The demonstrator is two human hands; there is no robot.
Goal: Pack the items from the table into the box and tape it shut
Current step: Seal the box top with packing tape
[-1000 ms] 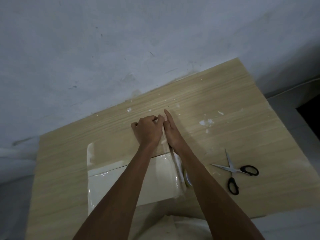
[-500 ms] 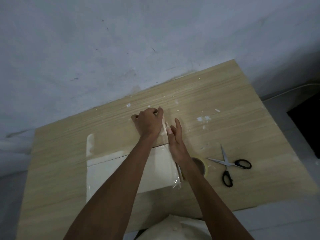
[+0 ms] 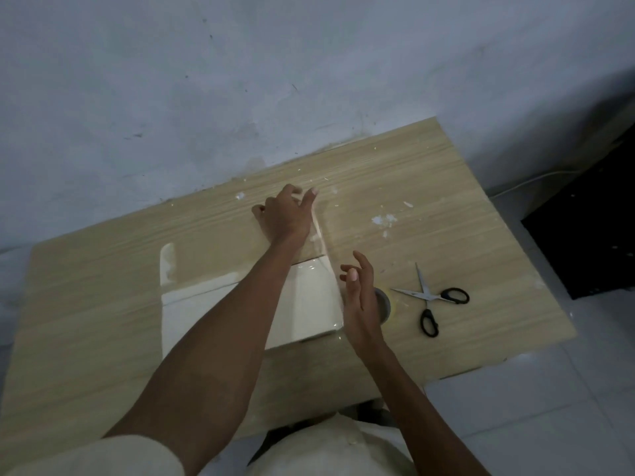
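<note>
Both forearms are bare from wrist to elbow. The left hand (image 3: 285, 218) and right hand (image 3: 360, 297) wear no gloves, rings or watch that can be made out. A pale cream sleeve (image 3: 103, 456) ends above the left elbow, loose and short. The same pale cloth covers the torso (image 3: 330, 448); in this dim light it may be white.

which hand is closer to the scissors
Right. The right hand hovers open over the tape roll, just left of the scissors. The left hand is farther off, pressing at the box's far edge.
</note>
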